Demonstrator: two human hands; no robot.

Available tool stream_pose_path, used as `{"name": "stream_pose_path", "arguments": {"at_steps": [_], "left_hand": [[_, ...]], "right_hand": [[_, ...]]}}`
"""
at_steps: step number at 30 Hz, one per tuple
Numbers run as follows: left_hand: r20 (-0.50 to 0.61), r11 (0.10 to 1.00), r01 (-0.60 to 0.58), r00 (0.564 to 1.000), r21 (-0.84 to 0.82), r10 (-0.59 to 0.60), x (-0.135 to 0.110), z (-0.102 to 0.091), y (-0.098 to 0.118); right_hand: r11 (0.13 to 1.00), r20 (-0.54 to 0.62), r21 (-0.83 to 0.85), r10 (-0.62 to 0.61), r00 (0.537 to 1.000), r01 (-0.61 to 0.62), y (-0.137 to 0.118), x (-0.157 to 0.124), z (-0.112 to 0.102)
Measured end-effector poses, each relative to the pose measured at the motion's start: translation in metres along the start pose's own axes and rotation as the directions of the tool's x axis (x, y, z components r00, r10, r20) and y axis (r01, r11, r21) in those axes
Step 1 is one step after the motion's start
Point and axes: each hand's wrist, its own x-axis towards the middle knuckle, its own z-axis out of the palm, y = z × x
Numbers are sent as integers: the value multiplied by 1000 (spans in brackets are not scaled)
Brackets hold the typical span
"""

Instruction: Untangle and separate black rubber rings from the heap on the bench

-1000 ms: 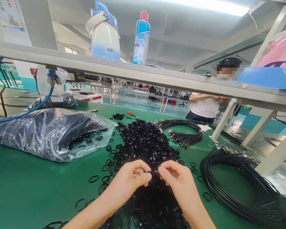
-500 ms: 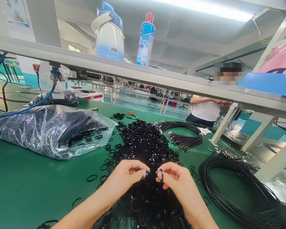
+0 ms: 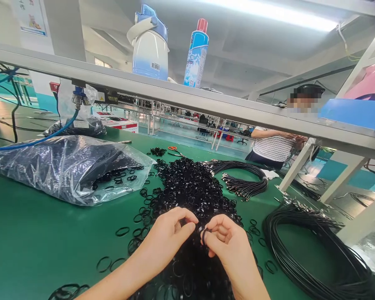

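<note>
A large heap of thin black rings (image 3: 190, 183) covers the middle of the green table, directly under both hands. Above its near part, my left hand (image 3: 171, 229) has its thumb and index finger apart, and no ring shows between them. Close beside it, my right hand (image 3: 228, 241) pinches a black ring (image 3: 203, 237) between thumb and fingers; the ring stands on edge by the thumb tip. Loose rings (image 3: 122, 231) lie scattered on the table left of my left wrist.
A clear plastic bag (image 3: 56, 175) of black rings lies at left. Coiled black cables (image 3: 278, 258) and a smaller cable bundle (image 3: 243, 166) sit at right. Orange-handled pliers (image 3: 172, 148) lie behind the heap. Overhead, a shelf (image 3: 187, 93) carries a jug and spray can. A person (image 3: 270, 143) stands beyond.
A black ring at my left thumb is gone from there, and that hand's fingers have parted. My right hand has shifted slightly left and down, still with a ring. The view has shifted slightly.
</note>
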Motion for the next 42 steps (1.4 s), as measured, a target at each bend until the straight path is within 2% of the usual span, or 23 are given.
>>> {"name": "stream_pose_path", "arguments": {"at_steps": [2,6,9,12,14,17,20,24,26,30,33,35,38,42], "left_hand": [[-7,1000,-30,1000,-1,30,-2,0,2],[57,998,-56,997,-4,56,-2,2,3],[29,998,-64,998,3,64,2,0,-1],[-21,997,2,1000,-72,-4,8,-11,-3],[-11,984,93,995,-153,-96,11,-19,-3],[35,954,199,980,-225,-196,13,-27,-1],[72,926,231,973,-297,-220,15,-27,-3],[138,898,252,967,-362,-216,17,-25,-15],[167,883,241,968,-402,-188,18,-24,-21],[198,840,199,974,-504,-112,19,-22,-23],[179,824,190,978,-533,-109,18,-22,-17],[165,819,186,980,-544,-112,18,-23,-14],[157,805,183,981,-564,-113,18,-23,-13],[194,767,215,974,-605,-121,16,-21,-13]], "right_hand": [[1000,-13,-8,-10,1000,10,-1,0,-1],[1000,-15,-21,-20,1000,19,-1,-2,1],[998,-32,-53,-45,998,43,0,-1,-2],[982,-97,-158,-117,988,100,1,7,-15],[945,-118,-303,-168,979,126,3,14,-28],[809,-78,-577,-193,978,113,7,22,-48],[596,14,-795,-160,987,108,10,23,-59],[340,123,-918,-242,962,203,10,17,-55],[295,150,-925,-293,944,238,9,14,-45],[359,187,-886,-302,935,293,16,9,-18],[368,208,-880,-266,941,299,25,7,-5],[399,200,-866,-276,940,301,29,7,-4],[505,135,-814,-314,940,286,28,10,-11],[612,48,-764,-258,965,202,20,14,-20]]}}
